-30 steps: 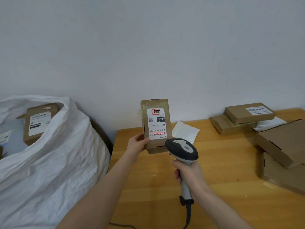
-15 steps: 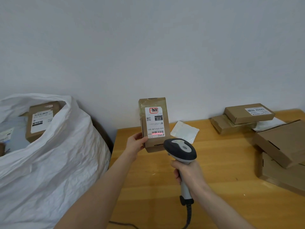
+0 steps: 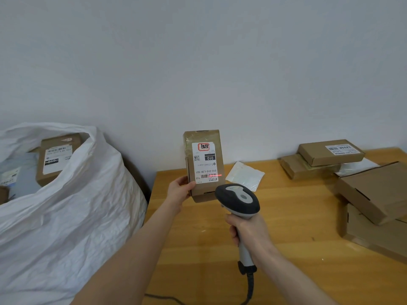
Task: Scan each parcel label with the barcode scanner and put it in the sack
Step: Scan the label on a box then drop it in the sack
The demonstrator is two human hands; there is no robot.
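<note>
**Scan in progress: beam only partly on the barcode**

Largest item: white woven sack (image 3: 66, 216), standing open left of the table, already part-filled. One labelled brown box (image 3: 55, 159) shows inside its mouth.

Wooden table (image 3: 297, 249) against the wall. At its right end lie big flat cartons (image 3: 374, 205); behind them is a stack of slim boxes (image 3: 330, 151), the top one labelled. A white mailer (image 3: 245, 175) lies flat near the wall.

Parcel (image 3: 206, 193): an upright brown box held in the air over the table's left end, label (image 3: 206, 164) facing the person. Left hand (image 3: 178, 192) grasps its lower left edge, thumb on the front; the fingers behind are hidden.

Scanner (image 3: 239, 200): right hand (image 3: 248, 232) is wrapped round the handle, head aimed up at the label from just below and to the right. Cable (image 3: 248, 289) trails off toward the near edge.

Red scan line (image 3: 213, 176): it lies across the right part of the barcode near the label's lower edge and runs on toward the label's right margin.

Judgement: the step is the scan itself, parcel not yet sacked. The line seems off-centre, so a full read likely calls for a small shift left of the beam, or right of the parcel. After that the left hand has to carry the box well left and drop it into the sack's mouth.
</note>
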